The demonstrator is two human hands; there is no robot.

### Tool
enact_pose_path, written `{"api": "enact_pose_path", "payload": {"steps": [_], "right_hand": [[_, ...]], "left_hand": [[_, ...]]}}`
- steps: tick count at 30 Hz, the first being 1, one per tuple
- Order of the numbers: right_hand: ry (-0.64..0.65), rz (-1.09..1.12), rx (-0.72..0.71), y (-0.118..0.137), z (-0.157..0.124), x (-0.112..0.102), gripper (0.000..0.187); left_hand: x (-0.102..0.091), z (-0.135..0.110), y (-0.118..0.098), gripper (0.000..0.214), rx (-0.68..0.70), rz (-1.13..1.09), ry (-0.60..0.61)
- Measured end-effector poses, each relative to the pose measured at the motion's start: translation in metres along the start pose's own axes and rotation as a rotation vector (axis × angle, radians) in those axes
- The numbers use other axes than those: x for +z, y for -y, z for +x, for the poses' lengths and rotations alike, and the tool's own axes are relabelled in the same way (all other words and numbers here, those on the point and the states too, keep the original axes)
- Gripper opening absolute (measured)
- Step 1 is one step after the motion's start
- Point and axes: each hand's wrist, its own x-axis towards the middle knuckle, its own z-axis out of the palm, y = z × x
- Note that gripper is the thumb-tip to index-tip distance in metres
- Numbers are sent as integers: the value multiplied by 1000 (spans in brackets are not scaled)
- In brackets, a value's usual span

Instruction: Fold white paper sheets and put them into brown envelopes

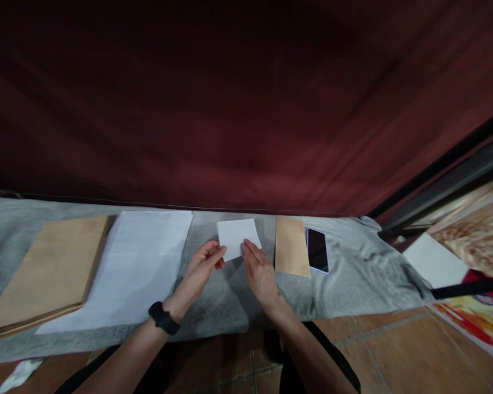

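Observation:
A small white sheet of paper lies in front of me at the middle of the grey cloth; I cannot tell how many layers it has. At its lower left corner, my left hand pinches the paper between thumb and fingers, with a black band on that wrist. My right hand rests its outstretched fingers on the paper's lower right part, the thumb hidden. Just right of that hand is a brown envelope. To the left lie large white sheets, beside a stack of brown envelopes.
A phone with a dark screen lies right of the single envelope. Grey cloth covers the narrow work surface, backed by a dark red hanging. At right are a dark metal bar and printed packaging. Below is tiled floor.

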Motion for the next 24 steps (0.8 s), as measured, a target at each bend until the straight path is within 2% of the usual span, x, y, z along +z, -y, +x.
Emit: {"api": "enact_pose_path", "payload": {"steps": [3, 5, 10, 14, 17, 19, 21, 24], "right_hand": [[-90, 153, 150, -6, 7, -3, 44], [-130, 206, 187, -5, 9, -1, 44], [-32, 80, 87, 7, 3, 14, 59], [18, -36, 81, 9, 0, 16, 52], [39, 8, 141, 7, 4, 8, 45], [-9, 134, 225, 6, 8, 0, 37], [-119, 349, 339, 6, 13, -7, 30], [-237, 808, 526, 9, 17, -10, 37]], "left_hand": [[5, -3, 1, 34, 25, -40, 48], [8, -2, 6, 31, 12, -23, 50], [11, 6, 22, 24, 6, 16, -73], [12, 7, 24, 31, 30, 112, -6], [13, 3, 22, 25, 45, 191, 47], [15, 1, 21, 27, 38, 205, 53], [16, 0, 21, 33, 19, 169, 8], [17, -2, 22, 48, -27, 32, -75]]}}
